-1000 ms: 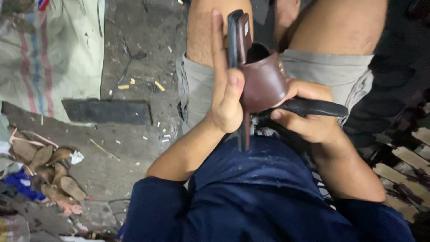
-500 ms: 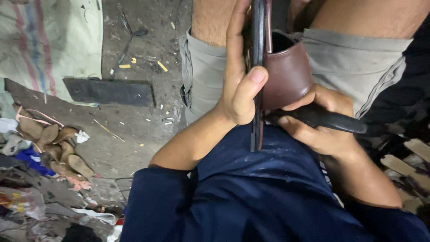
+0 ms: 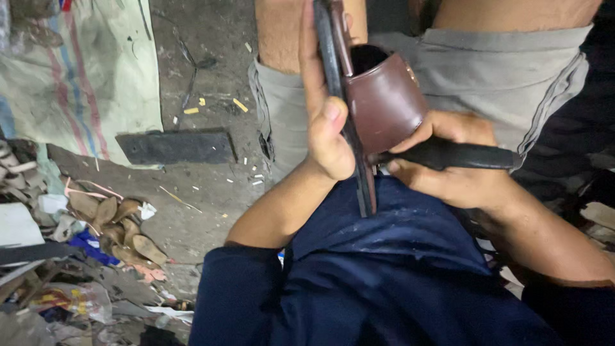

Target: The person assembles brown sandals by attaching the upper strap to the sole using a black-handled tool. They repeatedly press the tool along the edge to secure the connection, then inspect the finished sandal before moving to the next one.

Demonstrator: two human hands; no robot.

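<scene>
Our left hand (image 3: 323,109) is clamped on a brown leather shoe upper (image 3: 384,102) fixed to a dark sole (image 3: 343,122): the thumb presses the sole's near face and the fingers run up its far side, holding the piece on edge above our lap. The upper bulges to the right of the sole, its dark opening turned away from us. Our right hand (image 3: 455,170) lies just right of and below the upper, fingers closed around the black handle of a tool (image 3: 461,155) that runs level to the right; its working end meets the sole beneath the upper, and we cannot tell its shape there. The sole's lower tip hangs in front of our dark blue shirt (image 3: 397,269), and behind the shoe our knees carry grey shorts (image 3: 474,70). Well left of the shoe, on the dusty concrete floor (image 3: 211,186), a flat black slab (image 3: 176,146) lies beside small yellow scraps (image 3: 240,104). Farther left still, a pale woven sack with red and blue stripes (image 3: 83,77) is spread on the ground. Below the slab and left of our forearm lies a heap of tan leather offcuts (image 3: 125,227), with a blue scrap (image 3: 93,245) and mixed litter around it.
</scene>
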